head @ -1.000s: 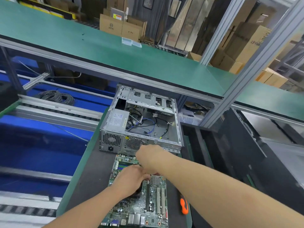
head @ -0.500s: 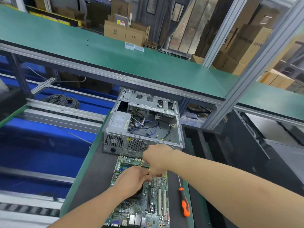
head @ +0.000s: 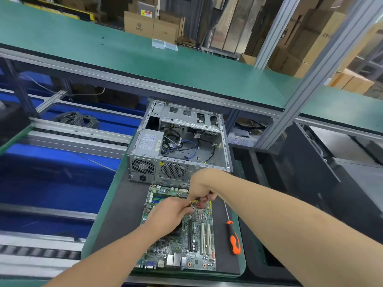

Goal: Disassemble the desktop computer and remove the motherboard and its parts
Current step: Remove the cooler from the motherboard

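At six o'clock from the case (head: 145, 168), the motherboard (head: 199, 245) is lying removed; your right hand (head: 202, 188) is pinching a small yellow part (head: 194, 201) on it; what your left hand (head: 167, 214) is gripping, I cannot tell; its parts are awaiting stripping.

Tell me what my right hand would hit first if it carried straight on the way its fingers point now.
Its curled fingers point down, so the right hand, pinching a small yellow part, would likely meet the motherboard below; the left hand is close beside, though depth is unclear.
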